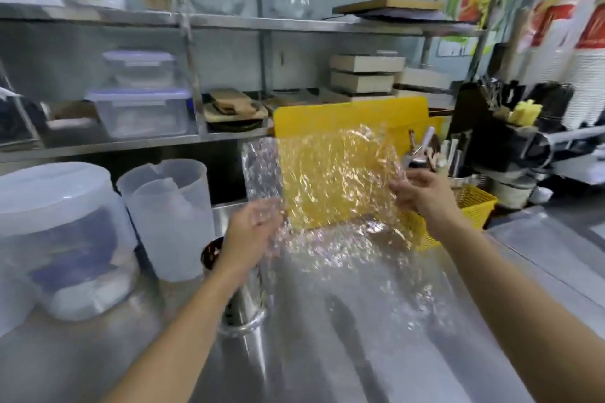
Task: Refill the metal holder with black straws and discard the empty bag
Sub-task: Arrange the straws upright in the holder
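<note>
— clear plastic, crinkled: where's the bag (330, 193)?

— from my head view, i hold it spread above the steel worktop (376, 353), my left hand (252, 232) gripping its left edge, my right hand (422, 193) pinching its right edge.

— and the metal holder (244, 304)?

— upright under my left wrist, near the worktop's left edge; dark straws (211, 253) show at its rim.

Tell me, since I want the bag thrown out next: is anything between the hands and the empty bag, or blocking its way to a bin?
Nothing separates them: the left hand and right hand both already grip the empty bag, spread above the steel counter. No bin is in view, so that path cannot be judged.
</note>
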Demonstrator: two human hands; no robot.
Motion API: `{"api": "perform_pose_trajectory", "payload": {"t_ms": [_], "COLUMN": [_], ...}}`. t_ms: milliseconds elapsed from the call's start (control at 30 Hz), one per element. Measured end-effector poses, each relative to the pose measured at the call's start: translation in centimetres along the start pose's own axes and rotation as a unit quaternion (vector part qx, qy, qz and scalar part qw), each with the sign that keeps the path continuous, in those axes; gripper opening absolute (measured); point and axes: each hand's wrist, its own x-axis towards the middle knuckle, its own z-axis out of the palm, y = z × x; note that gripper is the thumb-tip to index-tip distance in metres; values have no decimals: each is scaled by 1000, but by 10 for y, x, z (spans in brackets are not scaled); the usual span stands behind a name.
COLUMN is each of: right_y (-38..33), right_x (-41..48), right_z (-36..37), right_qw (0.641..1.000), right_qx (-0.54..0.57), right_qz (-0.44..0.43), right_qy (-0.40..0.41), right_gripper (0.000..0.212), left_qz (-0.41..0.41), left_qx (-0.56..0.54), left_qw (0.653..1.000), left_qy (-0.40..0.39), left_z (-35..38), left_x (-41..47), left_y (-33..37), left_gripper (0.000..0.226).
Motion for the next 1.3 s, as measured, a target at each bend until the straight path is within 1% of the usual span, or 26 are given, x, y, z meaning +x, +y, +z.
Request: {"api": "perform_pose_trajectory", "payload": {"t_ms": [100, 167, 233, 333, 367, 433, 467, 533, 567, 600, 667, 700, 733, 767, 833, 867, 933, 967, 1000, 1067, 1100, 1167, 1300], "right_y": [43, 71, 97, 135, 148, 174, 187, 207, 215, 222, 234, 237, 237, 236, 233, 228, 217, 211, 204, 183, 173, 156, 129], "right_x": [9, 13, 16, 23, 26, 29, 30, 30, 30, 30, 32, 33, 33, 33, 37, 40, 45, 47, 49, 49, 48, 45, 24], "right_z": [-19, -31, -45, -65, -71, -80, -83, -87, -89, -91, -95, -97, -97, -97, -94, -91, -81, -74, -66, -45, -32, -6, 47], "right_qw": [998, 996, 992, 985, 982, 975, 971, 963, 959, 955, 942, 931, 918, 906, 886, 878, 868, 866, 864, 879, 891, 906, 919], "right_qx": [-27, -36, -50, -81, -90, -117, -139, -176, -193, -212, -271, -311, -347, -373, -410, -425, -451, -461, -468, -439, -409, -364, -298], "right_qz": [54, 83, 110, 148, 160, 178, 184, 190, 191, 190, 181, 172, 168, 170, 170, 170, 147, 123, 98, 67, 61, 41, -5], "right_qy": [-9, -11, -26, -47, -50, -56, -62, -71, -76, -79, -77, -83, -94, -105, -130, -138, -145, -150, -157, -175, -187, -213, -258], "right_gripper": [12, 14, 12, 9, 11, 15, 17, 20, 22, 23, 23, 22, 18, 19, 33, 31, 18, 21, 20, 13, 11, 11, 11], "left_qz": [-68, -115, -148, -200, -229, -291, -309, -330, -339, -339, -328, -323, -315, -309, -286, -271, -240, -228, -206, -158, -133, -78, 32], "left_qx": [28, 23, 20, 38, 51, 63, 66, 75, 81, 89, 119, 140, 165, 199, 260, 289, 325, 325, 319, 290, 273, 248, 224], "left_qw": [997, 993, 989, 979, 972, 954, 949, 941, 937, 936, 936, 935, 933, 928, 918, 913, 906, 908, 915, 935, 946, 963, 974], "left_qy": [-1, -9, -12, -12, -17, -25, -27, -27, -30, -34, -43, -49, -53, -61, -84, -98, -123, -132, -136, -130, -116, -72, -9], "left_z": [38, 62, 84, 111, 117, 126, 128, 131, 133, 133, 132, 130, 127, 124, 117, 114, 106, 102, 98, 90, 86, 76, 50], "left_x": [-11, -13, -14, -18, -20, -22, -24, -27, -28, -30, -32, -32, -32, -31, -29, -27, -25, -24, -22, -21, -22, -24, -28], "left_y": [-38, -63, -81, -101, -108, -129, -135, -147, -149, -151, -153, -152, -152, -149, -143, -138, -125, -116, -109, -91, -82, -67, -41], "left_gripper": [15, 14, 10, 12, 22, 57, 67, 77, 76, 67, 35, 23, 23, 28, 34, 34, 24, 14, 10, 23, 24, 21, 13]}}
